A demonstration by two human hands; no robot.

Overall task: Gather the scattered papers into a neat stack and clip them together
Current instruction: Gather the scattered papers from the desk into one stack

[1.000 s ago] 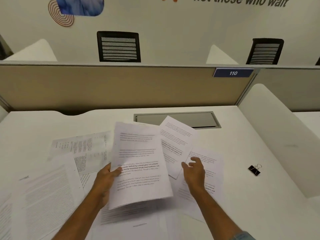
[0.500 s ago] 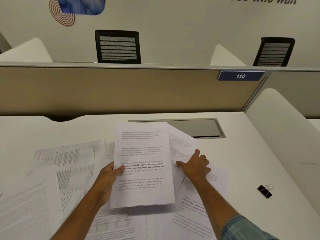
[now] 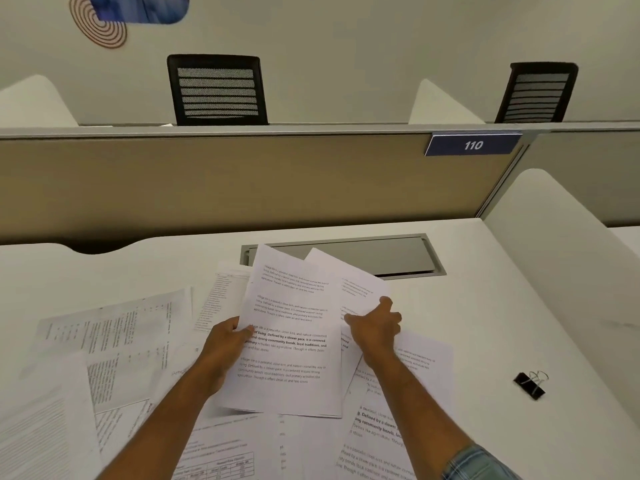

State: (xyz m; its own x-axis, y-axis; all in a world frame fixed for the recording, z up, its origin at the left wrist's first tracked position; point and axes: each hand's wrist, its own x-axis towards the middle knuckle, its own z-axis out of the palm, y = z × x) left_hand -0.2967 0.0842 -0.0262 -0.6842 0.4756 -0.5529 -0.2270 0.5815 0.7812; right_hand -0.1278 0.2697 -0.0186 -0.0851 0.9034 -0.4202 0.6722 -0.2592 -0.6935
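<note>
In the head view, the left hand (image 3: 227, 344) gripped a sheet (image 3: 289, 341) above the desk (image 3: 485, 306) while the right hand (image 3: 375, 329) pinched a second sheet (image 3: 349, 282) beside it; gathering appeared barely begun, with other papers (image 3: 114, 341) scattered and the clip (image 3: 529, 384) unused, well right. Readable writing: "110" on the sign (image 3: 472, 145), "slower pace" and "strong community bonds" on the gripped sheet.
</note>
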